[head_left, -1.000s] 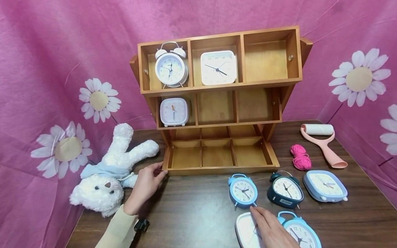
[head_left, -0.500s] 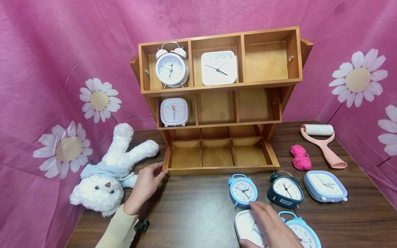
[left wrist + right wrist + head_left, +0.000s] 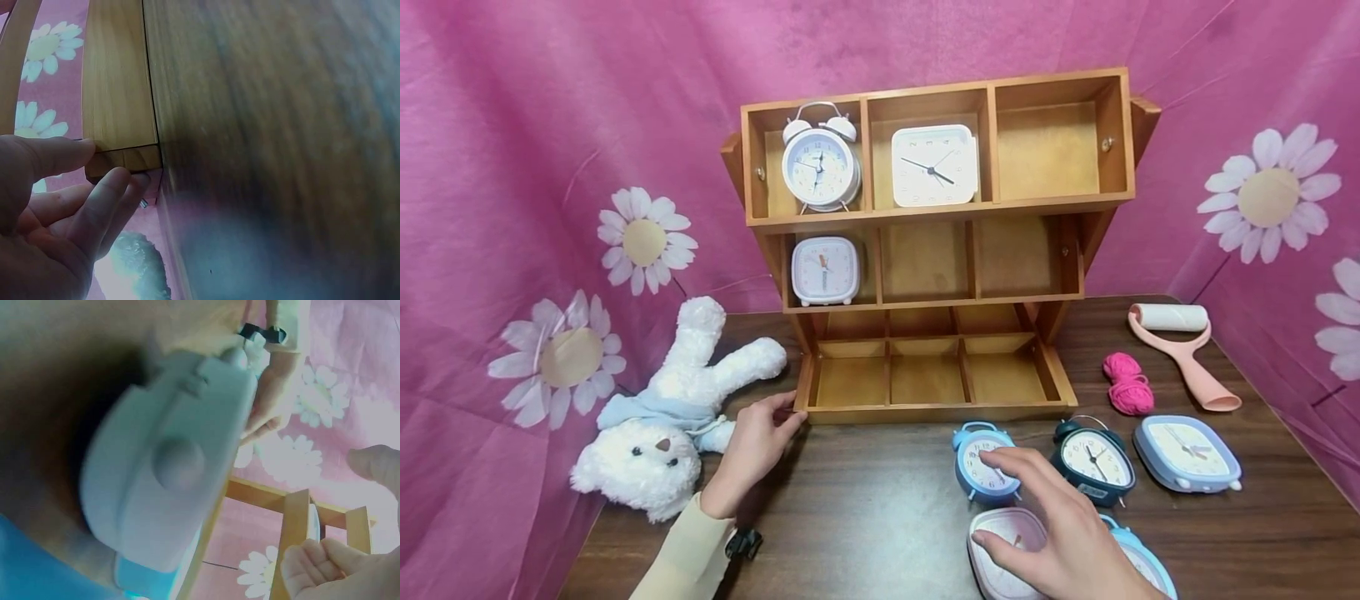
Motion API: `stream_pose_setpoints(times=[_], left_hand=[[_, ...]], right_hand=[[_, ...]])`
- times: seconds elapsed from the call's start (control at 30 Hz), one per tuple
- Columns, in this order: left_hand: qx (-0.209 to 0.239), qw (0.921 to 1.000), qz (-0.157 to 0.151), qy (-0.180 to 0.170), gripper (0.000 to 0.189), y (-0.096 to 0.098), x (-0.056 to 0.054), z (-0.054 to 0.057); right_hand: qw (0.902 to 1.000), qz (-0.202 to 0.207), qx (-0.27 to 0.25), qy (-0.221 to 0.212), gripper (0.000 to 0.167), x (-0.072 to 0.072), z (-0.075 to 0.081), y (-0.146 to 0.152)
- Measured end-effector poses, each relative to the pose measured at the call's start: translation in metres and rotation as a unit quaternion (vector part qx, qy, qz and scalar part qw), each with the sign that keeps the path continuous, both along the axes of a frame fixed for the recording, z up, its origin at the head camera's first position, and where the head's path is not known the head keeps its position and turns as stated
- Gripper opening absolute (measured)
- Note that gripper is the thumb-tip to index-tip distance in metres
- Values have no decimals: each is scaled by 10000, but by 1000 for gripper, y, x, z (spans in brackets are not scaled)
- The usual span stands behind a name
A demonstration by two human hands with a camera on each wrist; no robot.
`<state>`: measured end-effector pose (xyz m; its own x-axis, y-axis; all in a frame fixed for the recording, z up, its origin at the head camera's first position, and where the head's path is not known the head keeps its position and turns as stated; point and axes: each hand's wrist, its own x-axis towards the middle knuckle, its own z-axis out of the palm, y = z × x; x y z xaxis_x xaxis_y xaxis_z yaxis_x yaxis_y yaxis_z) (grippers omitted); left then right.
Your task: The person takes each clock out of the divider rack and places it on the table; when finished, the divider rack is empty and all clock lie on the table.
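Note:
My left hand (image 3: 752,446) grips the front left corner of the wooden shelf (image 3: 925,414). In the left wrist view, thumb and fingers pinch that corner (image 3: 127,158). My right hand (image 3: 1067,529) hovers with thumb and fingers spread, above a pale pinkish square alarm clock (image 3: 1003,525) lying face up. The right wrist view shows this clock's side (image 3: 169,462) apart from the fingers. Just beyond stands a blue twin-bell alarm clock (image 3: 976,482), partly covered by my fingertips. Another blue alarm clock (image 3: 1153,567) is half hidden behind the right hand.
A dark green alarm clock (image 3: 1097,458) and a blue square one (image 3: 1187,452) stand at right. Beyond them lie pink yarn (image 3: 1126,383) and a lint roller (image 3: 1187,358). White clocks (image 3: 822,167) occupy upper shelf compartments. A white teddy bear (image 3: 640,467) lies at left.
My right hand has lifted from the pale square clock and moved forward, its thumb and fingers spreading apart. The left hand has kept its grip on the shelf corner.

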<state>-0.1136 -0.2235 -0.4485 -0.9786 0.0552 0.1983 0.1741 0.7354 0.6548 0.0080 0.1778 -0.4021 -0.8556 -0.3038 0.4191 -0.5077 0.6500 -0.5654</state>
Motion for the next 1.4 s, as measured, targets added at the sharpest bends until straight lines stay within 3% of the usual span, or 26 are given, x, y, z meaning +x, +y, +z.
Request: stream_pose_setpoints(times=[0.13,0.4,0.53,0.97,1.23,1.4], left_hand=[[-28,10000,2,56,34,0,0,0],[-104,9990,145,-419,35,4,1,7],[-92,9987,154,-472,36,4,1,6],[-141,9984,229,-505,38,4,-1,4],[-222,9991,208,-296,35,4,0,3],[-212,9991,192,-309,36,3,-1,3]], right_hand=[[9991,192,-388,-2,88,-13,14,-5],[9936,615,-948,67,84,-53,31,-18],[9884,783,-1278,-237,79,-70,38,-27],[9800,661,-1786,-585,77,-123,59,-76],[9785,552,-1966,-277,82,-161,65,-113],[9772,470,-2065,-174,86,-178,68,-131]])
